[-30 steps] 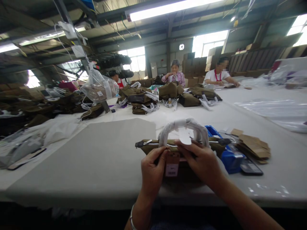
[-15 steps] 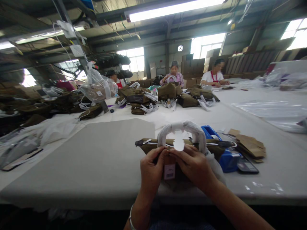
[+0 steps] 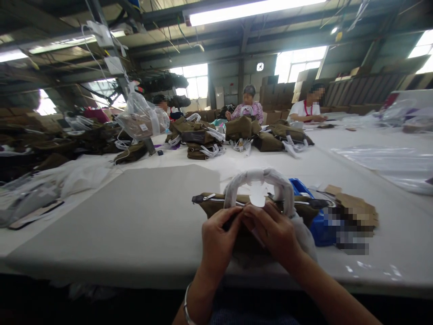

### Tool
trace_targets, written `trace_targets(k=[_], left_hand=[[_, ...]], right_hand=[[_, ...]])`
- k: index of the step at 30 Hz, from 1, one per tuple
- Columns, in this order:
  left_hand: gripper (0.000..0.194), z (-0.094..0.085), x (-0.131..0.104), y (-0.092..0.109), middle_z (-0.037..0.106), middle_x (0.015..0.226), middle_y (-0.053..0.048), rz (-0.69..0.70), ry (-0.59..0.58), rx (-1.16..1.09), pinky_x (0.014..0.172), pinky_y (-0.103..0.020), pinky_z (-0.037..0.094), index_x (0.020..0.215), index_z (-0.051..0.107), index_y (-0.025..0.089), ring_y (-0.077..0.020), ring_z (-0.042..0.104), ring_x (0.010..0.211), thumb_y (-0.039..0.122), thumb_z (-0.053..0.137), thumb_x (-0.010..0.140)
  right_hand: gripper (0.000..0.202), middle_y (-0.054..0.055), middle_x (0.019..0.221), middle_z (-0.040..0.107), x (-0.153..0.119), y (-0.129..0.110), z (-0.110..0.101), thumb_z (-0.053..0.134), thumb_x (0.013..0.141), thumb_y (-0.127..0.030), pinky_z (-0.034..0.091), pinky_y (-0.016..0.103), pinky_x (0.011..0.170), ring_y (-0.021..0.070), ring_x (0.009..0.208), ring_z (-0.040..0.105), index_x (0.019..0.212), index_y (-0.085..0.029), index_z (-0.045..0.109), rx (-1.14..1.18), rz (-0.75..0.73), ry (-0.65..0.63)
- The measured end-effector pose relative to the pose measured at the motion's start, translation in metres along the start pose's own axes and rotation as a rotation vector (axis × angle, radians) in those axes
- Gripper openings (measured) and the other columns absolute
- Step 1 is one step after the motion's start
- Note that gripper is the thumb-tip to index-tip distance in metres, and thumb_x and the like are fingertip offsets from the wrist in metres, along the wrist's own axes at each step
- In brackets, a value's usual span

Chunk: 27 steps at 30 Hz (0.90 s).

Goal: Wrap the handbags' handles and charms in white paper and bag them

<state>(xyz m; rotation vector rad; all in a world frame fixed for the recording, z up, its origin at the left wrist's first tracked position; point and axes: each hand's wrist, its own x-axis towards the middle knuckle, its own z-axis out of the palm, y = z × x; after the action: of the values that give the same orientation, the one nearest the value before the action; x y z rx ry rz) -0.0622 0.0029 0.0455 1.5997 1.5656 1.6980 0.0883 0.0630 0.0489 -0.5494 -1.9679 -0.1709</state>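
An olive-brown handbag [image 3: 210, 206] stands on the table before me, its zipped top facing up. White wrapping covers its arched handles [image 3: 286, 192], and a white piece [image 3: 258, 197] hangs inside the arch. My left hand [image 3: 218, 237] is closed in a pinch at the bag's front, below the handles; what its fingertips hold is too small to make out. Touching it, my right hand [image 3: 277, 230] is also closed, with fingers bent around a tag [image 3: 259, 235] that shows only as a pale sliver. The tag's face is hidden.
Right of the bag lie a blue holder [image 3: 321, 230] and brown paper tags [image 3: 358, 210]. Clear plastic sheets [image 3: 389, 164] lie farther right. Across the table are more olive bags [image 3: 238, 128] and several people. A post [image 3: 126, 85] with a hanging plastic bag [image 3: 142, 119] rises at left.
The tag's printed label, which faced me beneath my fingers, has turned and is now mostly behind my right hand. My right fingers are more curled. The view has shifted slightly.
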Motion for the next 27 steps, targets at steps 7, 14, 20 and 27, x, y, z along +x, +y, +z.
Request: trace_targets(k=[7, 14, 20, 27], left_hand=[[0.013, -0.003, 0.002, 0.004, 0.078, 0.098, -0.002, 0.001, -0.030, -0.015, 0.086, -0.026, 0.054, 0.101, 0.080, 0.025, -0.0185, 0.072, 0.093, 0.029, 0.071, 0.092], [0.014, 0.000, -0.001, 0.004, 0.073, 0.100, -0.001, 0.028, 0.066, -0.035, 0.091, -0.024, 0.052, 0.102, 0.080, 0.028, -0.0160, 0.068, 0.098, 0.028, 0.071, 0.092], [0.013, -0.003, -0.001, 0.007, 0.077, 0.100, 0.001, -0.008, 0.058, -0.047, 0.089, -0.023, 0.053, 0.101, 0.078, 0.026, -0.0154, 0.071, 0.096, 0.024, 0.072, 0.090], [0.016, -0.002, -0.003, 0.009, 0.078, 0.096, 0.002, -0.050, 0.061, -0.054, 0.081, -0.022, 0.054, 0.103, 0.077, 0.025, -0.0148, 0.072, 0.088, 0.026, 0.074, 0.088]], right_hand=[[0.019, 0.004, 0.093, 0.078, 0.005, -0.003, -0.013, 0.051, 0.098, -0.022, 0.059, 0.030, 0.076, 0.0218, 0.085, 0.075, 0.098, -0.027, 0.070, 0.127, 0.344, -0.095], [0.014, 0.000, 0.086, 0.078, 0.019, -0.004, -0.015, 0.061, 0.091, -0.032, 0.059, 0.029, 0.074, 0.0193, 0.075, 0.074, 0.096, -0.027, 0.073, 0.305, 0.602, -0.186], [0.012, -0.001, 0.094, 0.078, 0.010, 0.007, -0.010, 0.066, 0.090, -0.033, 0.058, 0.031, 0.084, 0.0199, 0.086, 0.074, 0.096, -0.029, 0.075, 0.390, 0.650, -0.205], [0.014, -0.001, 0.097, 0.079, 0.009, 0.011, -0.013, 0.066, 0.090, -0.030, 0.057, 0.029, 0.084, 0.0198, 0.090, 0.074, 0.098, -0.028, 0.076, 0.438, 0.649, -0.288]])
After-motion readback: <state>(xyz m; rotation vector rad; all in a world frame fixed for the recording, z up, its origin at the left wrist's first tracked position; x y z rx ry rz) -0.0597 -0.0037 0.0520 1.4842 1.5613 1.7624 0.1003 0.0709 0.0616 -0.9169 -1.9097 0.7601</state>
